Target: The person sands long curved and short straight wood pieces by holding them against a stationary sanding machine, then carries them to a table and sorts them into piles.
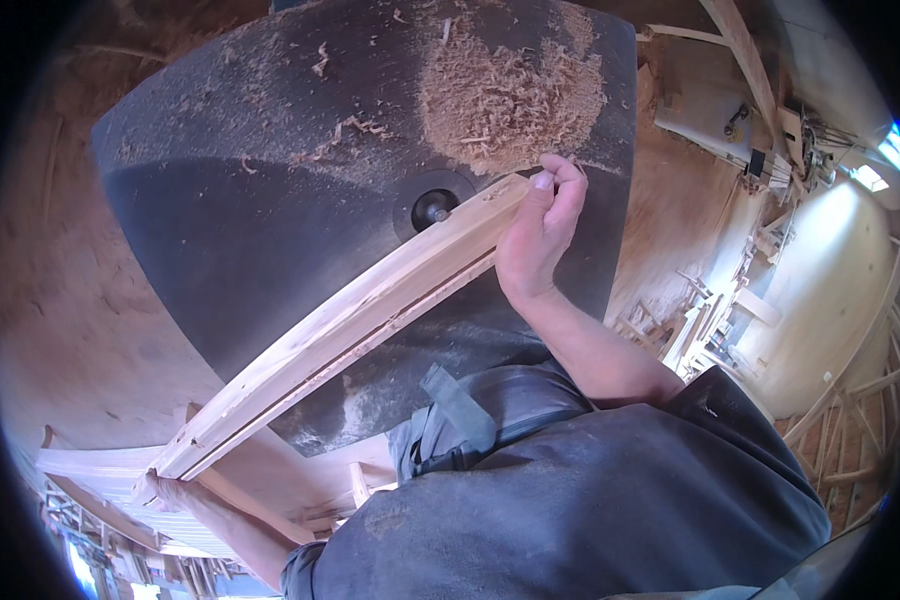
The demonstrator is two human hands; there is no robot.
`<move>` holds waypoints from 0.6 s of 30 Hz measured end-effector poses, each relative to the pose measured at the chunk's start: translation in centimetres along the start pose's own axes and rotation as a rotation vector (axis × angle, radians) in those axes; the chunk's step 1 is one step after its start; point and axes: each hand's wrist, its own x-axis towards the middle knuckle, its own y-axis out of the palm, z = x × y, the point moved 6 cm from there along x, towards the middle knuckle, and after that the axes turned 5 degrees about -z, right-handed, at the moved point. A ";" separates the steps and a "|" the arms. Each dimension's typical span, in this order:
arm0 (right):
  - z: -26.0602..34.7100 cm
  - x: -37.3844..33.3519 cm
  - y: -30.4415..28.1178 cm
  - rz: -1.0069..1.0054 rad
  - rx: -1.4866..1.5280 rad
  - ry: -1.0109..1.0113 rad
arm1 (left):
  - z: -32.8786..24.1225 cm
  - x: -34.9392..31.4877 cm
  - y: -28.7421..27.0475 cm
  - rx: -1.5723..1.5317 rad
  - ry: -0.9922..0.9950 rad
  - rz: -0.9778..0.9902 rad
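Observation:
A long, pale, slightly curved wooden piece (pixel 340 305) slants across the dark machine table (pixel 240 240), from lower left to upper right. A narrow dark groove runs along its near side. My left hand (pixel 165 492) is closed round its lower end, beyond the table's edge. My right hand (pixel 540 240) grips the upper end, the thumb on top and fingers curled at the far end. Right behind the piece, a round dark spindle (pixel 430 208) sits in a ring in the table. Whether wood and spindle touch, I cannot tell.
Loose wood shavings (pixel 515 105) heap up at the table's far right, with more dust along its far part. At the lower left lies a stack of pale slatted wood (pixel 100 465). Wooden offcuts (pixel 705 325) pile up on the floor to the right.

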 end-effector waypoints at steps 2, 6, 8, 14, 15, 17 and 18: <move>0.5 -0.7 0.4 0.006 -0.015 -0.024 | 0.4 -2.0 0.6 0.000 0.048 -0.137; 1.6 -1.5 0.7 0.032 -0.024 -0.085 | 2.4 3.0 -2.2 -0.044 -0.108 0.123; 1.7 -1.7 0.8 0.025 -0.036 -0.110 | 2.9 1.9 -2.0 -0.026 -0.130 -0.021; 2.2 -2.2 0.8 0.053 -0.025 -0.112 | 2.3 2.1 -3.0 -0.053 -0.046 -0.055; 2.3 -2.3 0.9 0.058 -0.022 -0.118 | 3.1 4.2 -4.0 -0.069 -0.050 -0.023; 2.3 -2.5 1.4 0.076 0.001 -0.101 | 4.5 7.4 -5.7 -0.110 -0.041 0.010; 2.1 -2.6 1.1 0.069 0.000 -0.089 | 4.0 6.1 -4.4 -0.113 -0.029 0.023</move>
